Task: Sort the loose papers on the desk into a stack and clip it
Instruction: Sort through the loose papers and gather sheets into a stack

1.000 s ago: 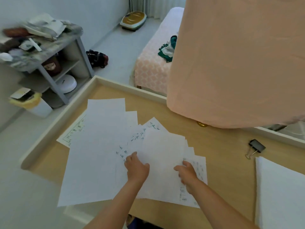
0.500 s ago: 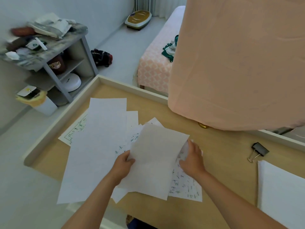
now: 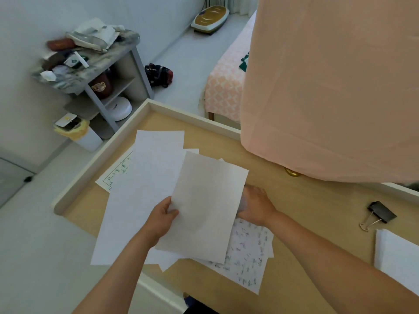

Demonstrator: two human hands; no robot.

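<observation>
Left grip [image 3: 163,219] pinches a thin blank sheet [image 3: 208,207] by its edge, lifted higher than before; right grip [image 3: 256,205] sits behind its opposite edge, hold unclear. Beneath, scribbled loose papers [image 3: 249,257] fan over the wooden counter [image 3: 317,200]; black binder clip [image 3: 381,214] lies rightward.

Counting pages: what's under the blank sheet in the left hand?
Under the blank sheet, a handwritten sheet and white sheet corners show; the right hand reaches under, fingertips hidden. The rest is covered.
</observation>
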